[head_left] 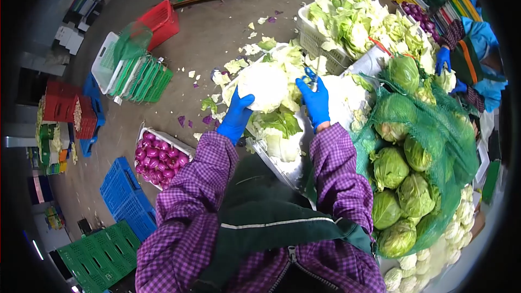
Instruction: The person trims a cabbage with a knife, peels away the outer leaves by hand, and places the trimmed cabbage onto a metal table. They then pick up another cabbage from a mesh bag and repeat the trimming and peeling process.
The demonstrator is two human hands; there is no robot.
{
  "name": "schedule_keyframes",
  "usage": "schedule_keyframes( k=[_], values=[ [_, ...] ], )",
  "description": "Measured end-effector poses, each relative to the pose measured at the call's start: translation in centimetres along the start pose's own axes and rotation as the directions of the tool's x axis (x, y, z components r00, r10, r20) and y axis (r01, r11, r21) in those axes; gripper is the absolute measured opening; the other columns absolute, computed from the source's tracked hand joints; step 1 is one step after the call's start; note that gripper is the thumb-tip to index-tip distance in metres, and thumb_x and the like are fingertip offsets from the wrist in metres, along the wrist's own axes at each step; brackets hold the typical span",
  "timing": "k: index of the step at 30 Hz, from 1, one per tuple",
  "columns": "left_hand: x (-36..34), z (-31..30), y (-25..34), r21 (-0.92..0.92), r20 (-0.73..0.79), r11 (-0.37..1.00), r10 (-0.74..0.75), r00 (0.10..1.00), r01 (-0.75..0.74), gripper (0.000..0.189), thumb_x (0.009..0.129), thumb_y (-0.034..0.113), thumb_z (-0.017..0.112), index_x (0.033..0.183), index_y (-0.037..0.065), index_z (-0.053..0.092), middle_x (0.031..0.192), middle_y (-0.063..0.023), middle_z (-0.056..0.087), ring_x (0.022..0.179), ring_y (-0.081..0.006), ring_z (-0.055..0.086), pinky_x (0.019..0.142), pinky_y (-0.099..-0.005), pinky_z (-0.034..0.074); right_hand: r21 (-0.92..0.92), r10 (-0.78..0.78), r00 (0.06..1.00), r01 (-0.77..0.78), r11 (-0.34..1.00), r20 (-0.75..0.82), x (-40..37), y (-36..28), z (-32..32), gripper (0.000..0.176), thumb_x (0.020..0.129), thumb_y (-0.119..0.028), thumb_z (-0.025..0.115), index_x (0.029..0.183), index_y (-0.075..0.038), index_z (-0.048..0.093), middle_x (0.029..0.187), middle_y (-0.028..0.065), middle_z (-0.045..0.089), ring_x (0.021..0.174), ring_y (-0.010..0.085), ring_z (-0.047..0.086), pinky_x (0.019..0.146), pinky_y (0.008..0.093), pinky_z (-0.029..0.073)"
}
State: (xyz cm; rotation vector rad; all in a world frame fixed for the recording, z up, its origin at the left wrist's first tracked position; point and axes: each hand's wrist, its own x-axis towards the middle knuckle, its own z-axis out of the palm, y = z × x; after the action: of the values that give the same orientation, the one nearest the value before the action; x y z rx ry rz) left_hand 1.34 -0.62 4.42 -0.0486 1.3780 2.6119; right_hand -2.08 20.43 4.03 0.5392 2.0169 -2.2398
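My left hand [236, 115], in a blue glove, is closed on the lower left side of a pale, stripped cabbage [264, 88]. To the right of the cabbage is my right hand [316, 101], also gloved in blue, with its fingers bent together. A small blue and dark shape shows at its fingertips, too small to name. Beneath both hands, loose cabbage leaves [279, 135] fill a metal-edged tray [275, 169]. On the right, whole green cabbages [389, 167] lie in a green net bag [445, 146].
A white crate [320, 49] heaped with leaves stands ahead on the right. Red onions [158, 158] fill a crate on the left. Blue crates [122, 190], green crates [100, 255] and a red crate [161, 21] stand on the littered floor. Another person [477, 57] works at far right.
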Motion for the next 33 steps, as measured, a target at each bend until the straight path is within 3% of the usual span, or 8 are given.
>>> schedule_keyframes(
  k=[4, 13, 15, 21, 24, 27, 30, 33],
  values=[
    [1.1, 0.8, 1.1, 0.407, -0.005, 0.897, 0.188, 0.982, -0.170, 0.092, 0.067, 0.013, 0.076, 0.143, 0.007, 0.026, 0.136, -0.0102, 0.041, 0.125, -0.0236, 0.043, 0.105, -0.0369, 0.035, -0.294, -0.516, 0.836, 0.548, 0.783, 0.185, -2.6, -3.3, 3.6, 0.071, 0.068, -0.030, 0.082, 0.126, -0.001, 0.053, 0.116, 0.0170, 0.060, 0.107, 0.0238, 0.058, 0.091, 0.0333, 0.045],
    [1.6, 0.3, 0.8, 0.425, 0.021, 0.898, 0.111, 0.994, -0.109, 0.103, 0.058, 0.010, 0.083, 0.144, 0.009, 0.026, 0.138, -0.0100, 0.040, 0.126, -0.0232, 0.041, 0.105, -0.0375, 0.036, -0.182, -0.470, 0.853, 0.512, 0.840, 0.229, -2.0, -2.6, 2.0, 0.047, 0.075, -0.024, 0.076, 0.112, 0.002, 0.062, 0.093, 0.0125, 0.068, 0.080, 0.0179, 0.064, 0.075, 0.0303, 0.051],
    [1.8, 0.3, 0.5, 0.428, 0.033, 0.896, 0.117, 0.993, -0.120, 0.103, 0.059, 0.011, 0.083, 0.144, 0.009, 0.026, 0.138, -0.0099, 0.039, 0.127, -0.0232, 0.041, 0.106, -0.0375, 0.035, -0.119, -0.266, 0.953, 0.283, 0.952, 0.146, -1.9, -2.1, 1.7, 0.036, 0.079, -0.021, 0.072, 0.105, 0.003, 0.064, 0.079, 0.0070, 0.067, 0.068, 0.0112, 0.061, 0.064, 0.0265, 0.051],
    [-0.1, 0.9, 0.9, 0.376, 0.068, 0.921, 0.080, 0.994, -0.100, 0.102, 0.061, 0.015, 0.079, 0.146, 0.007, 0.022, 0.140, -0.0092, 0.039, 0.129, -0.0226, 0.039, 0.109, -0.0378, 0.030, 0.085, -0.128, 0.968, 0.149, 0.985, -0.215, 1.7, -0.6, -1.7, 0.026, 0.084, -0.020, 0.066, 0.095, 0.003, 0.063, 0.066, 0.0021, 0.059, 0.051, 0.0084, 0.052, 0.046, 0.0238, 0.043],
    [-0.4, 0.9, 0.8, 0.186, 0.040, 0.982, 0.015, 0.999, -0.022, 0.103, 0.060, 0.019, 0.077, 0.146, 0.007, 0.022, 0.139, -0.0092, 0.040, 0.128, -0.0220, 0.040, 0.109, -0.0377, 0.030, -0.094, -0.062, 0.985, 0.047, 0.994, -0.161, 1.2, -1.5, -3.2, 0.039, 0.083, -0.023, 0.069, 0.112, 0.002, 0.060, 0.071, 0.0019, 0.060, 0.053, 0.0072, 0.052, 0.048, 0.0235, 0.044],
    [-0.6, 0.8, 0.5, 0.150, -0.017, 0.988, 0.022, 1.000, -0.019, 0.103, 0.060, 0.023, 0.077, 0.146, 0.007, 0.023, 0.138, -0.0098, 0.041, 0.129, -0.0226, 0.040, 0.108, -0.0376, 0.030, -0.129, -0.145, 0.989, 0.139, 0.982, -0.035, -1.7, -2.5, -0.7, 0.066, 0.076, -0.027, 0.077, 0.130, -0.001, 0.050, 0.101, 0.0093, 0.066, 0.085, 0.0125, 0.060, 0.068, 0.0256, 0.051],
    [-0.1, 0.8, 0.6, 0.243, 0.047, 0.966, 0.078, 0.996, -0.087, 0.104, 0.058, 0.018, 0.078, 0.145, 0.007, 0.023, 0.138, -0.0103, 0.041, 0.128, -0.0233, 0.040, 0.108, -0.0377, 0.031, -0.216, -0.353, 0.923, 0.381, 0.899, 0.156, -3.0, -3.1, 0.9, 0.056, 0.072, -0.028, 0.079, 0.116, 0.002, 0.059, 0.108, 0.0125, 0.066, 0.096, 0.0166, 0.062, 0.082, 0.0300, 0.049],
    [-0.4, 1.7, 1.1, 0.341, 0.060, 0.931, 0.116, 0.991, -0.130, 0.105, 0.057, 0.014, 0.079, 0.145, 0.007, 0.023, 0.137, -0.0106, 0.041, 0.127, -0.0236, 0.041, 0.107, -0.0376, 0.033, -0.171, -0.228, 0.950, 0.267, 0.948, 0.215, -2.7, -3.5, 0.6, 0.040, 0.074, -0.025, 0.076, 0.100, 0.003, 0.064, 0.096, 0.0140, 0.068, 0.086, 0.0193, 0.065, 0.075, 0.0323, 0.051]
  ],
)
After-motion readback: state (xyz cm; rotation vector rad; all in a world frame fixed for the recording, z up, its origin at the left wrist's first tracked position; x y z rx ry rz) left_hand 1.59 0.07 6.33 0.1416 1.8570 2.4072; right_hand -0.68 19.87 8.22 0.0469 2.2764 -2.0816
